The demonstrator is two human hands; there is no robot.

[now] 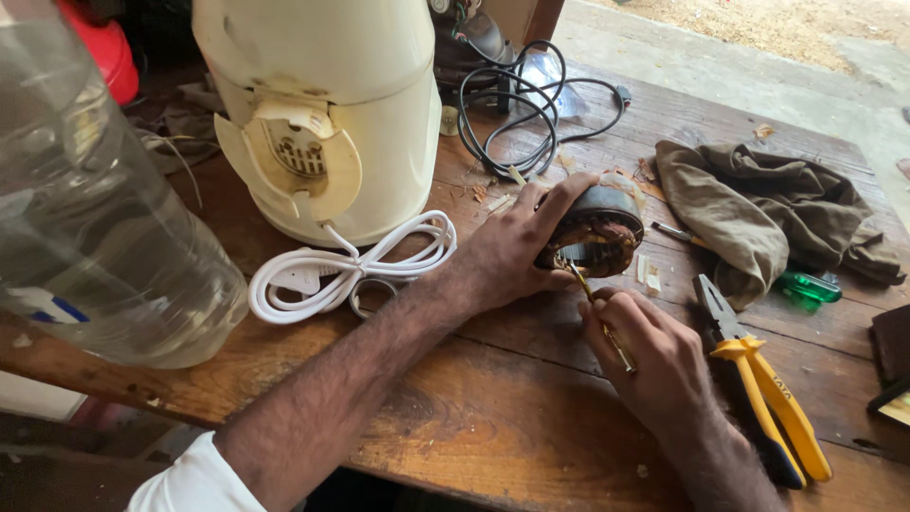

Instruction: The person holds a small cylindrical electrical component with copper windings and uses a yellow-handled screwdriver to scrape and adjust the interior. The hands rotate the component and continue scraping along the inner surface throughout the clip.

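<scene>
My left hand grips a round motor stator with copper windings, tilted on its side on the wooden table. Fingers wrap over its dark outer ring. My right hand holds a thin yellowish stick-like tool, whose tip pokes into the windings at the stator's lower edge. Both hands meet at the middle of the table.
A cream appliance body with a coiled white cord stands behind the left arm. A large clear plastic bottle is at left. Yellow-handled pliers, an olive rag, a green object and a black cable lie around.
</scene>
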